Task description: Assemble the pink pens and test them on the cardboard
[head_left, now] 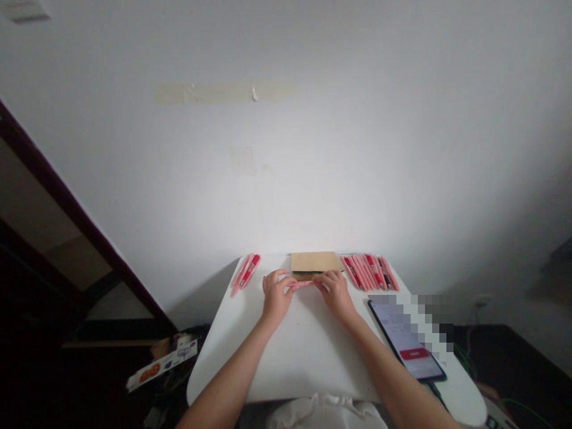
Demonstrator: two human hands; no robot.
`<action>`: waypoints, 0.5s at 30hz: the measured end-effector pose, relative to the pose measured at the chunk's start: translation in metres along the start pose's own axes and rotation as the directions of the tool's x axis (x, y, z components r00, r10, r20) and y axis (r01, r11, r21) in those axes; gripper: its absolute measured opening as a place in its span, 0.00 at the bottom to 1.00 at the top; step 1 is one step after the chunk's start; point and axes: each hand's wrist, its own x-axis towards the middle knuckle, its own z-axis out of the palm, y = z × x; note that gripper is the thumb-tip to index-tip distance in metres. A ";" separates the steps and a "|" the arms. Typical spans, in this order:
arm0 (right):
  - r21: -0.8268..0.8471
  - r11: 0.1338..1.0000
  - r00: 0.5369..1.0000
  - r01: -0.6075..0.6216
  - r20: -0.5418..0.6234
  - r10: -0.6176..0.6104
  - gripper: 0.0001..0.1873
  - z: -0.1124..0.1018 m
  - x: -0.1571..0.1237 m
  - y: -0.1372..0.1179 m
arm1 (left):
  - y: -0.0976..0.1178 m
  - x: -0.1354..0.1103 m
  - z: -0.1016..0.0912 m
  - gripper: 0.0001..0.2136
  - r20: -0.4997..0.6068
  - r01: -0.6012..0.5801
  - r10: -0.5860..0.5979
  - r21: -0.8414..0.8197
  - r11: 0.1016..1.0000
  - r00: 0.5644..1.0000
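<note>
Between my two hands, a slim pink pen (305, 284) is held level, just in front of a brown cardboard box (315, 262). The fingers of my left hand (276, 295) pinch its left end. Its right end is pinched by my right hand (334, 292), whose fingertips hide part of it and overlap the box's front edge. A few pink and red pens (246, 273) lie at the table's back left. Several more pink, red and dark pens (370, 273) lie side by side to the right of the box.
The white table (308, 351) stands against a pale wall (313, 149). A phone or tablet (409, 339) with a lit screen lies on its right side, a cable at its lower end. A printed box (163, 364) and other clutter sit low at the left.
</note>
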 end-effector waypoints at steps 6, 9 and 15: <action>0.037 0.999 1.000 -0.008 0.021 0.007 0.10 0.002 0.001 0.003 | 0.001 0.000 -0.001 0.07 -0.001 -0.006 0.006 0.007 1.000 1.000; 0.046 0.999 0.999 -0.016 0.033 0.014 0.11 0.003 0.001 0.004 | 0.000 0.001 -0.001 0.07 -0.002 -0.015 0.015 -0.007 1.000 1.000; 0.103 0.994 0.997 -0.038 0.075 0.030 0.12 0.000 0.001 0.002 | 0.000 0.002 -0.001 0.07 -0.009 -0.025 0.025 -0.034 0.999 1.000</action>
